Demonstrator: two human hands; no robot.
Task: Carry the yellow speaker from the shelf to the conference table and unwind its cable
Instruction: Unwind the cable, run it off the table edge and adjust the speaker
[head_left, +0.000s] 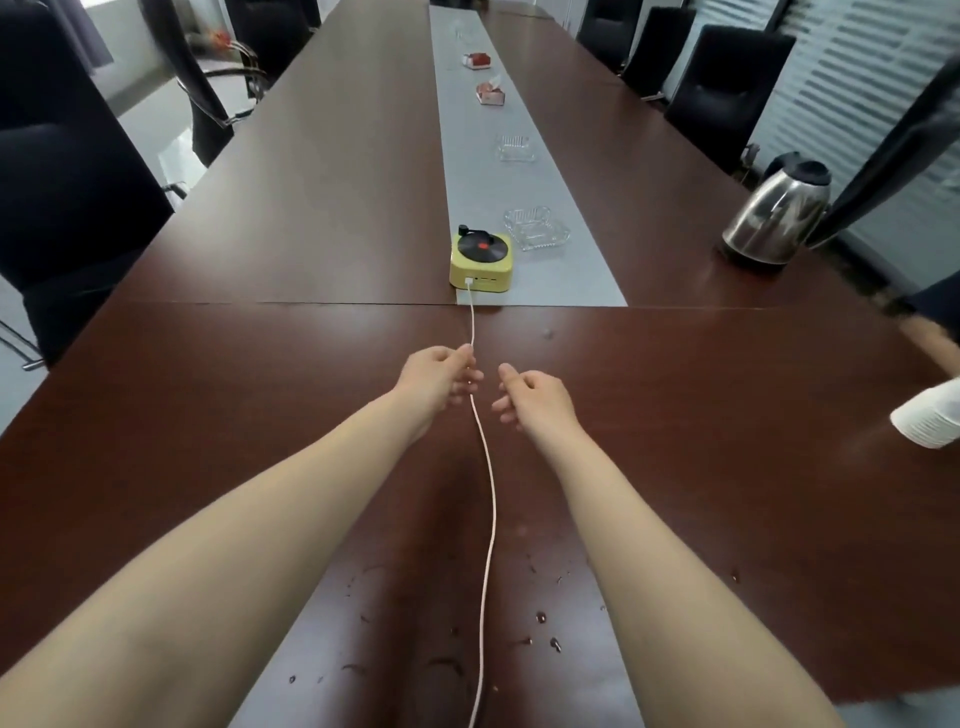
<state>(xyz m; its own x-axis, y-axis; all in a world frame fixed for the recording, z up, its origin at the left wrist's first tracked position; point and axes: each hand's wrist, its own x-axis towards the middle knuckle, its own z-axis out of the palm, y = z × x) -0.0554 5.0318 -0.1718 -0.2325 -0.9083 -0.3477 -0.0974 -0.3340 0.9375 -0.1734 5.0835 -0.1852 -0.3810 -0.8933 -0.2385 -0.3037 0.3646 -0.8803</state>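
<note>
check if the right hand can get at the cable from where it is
Probably yes. The right hand hangs empty just beside the cable, with only bare table between them. The left hand pinches the cable slightly farther along.

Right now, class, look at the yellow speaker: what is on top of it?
A black record-like disc with a red centre lies on the yellow speaker, with a black arm at its back left corner. The disc covers most of the top; anything beneath it is hidden.
</note>
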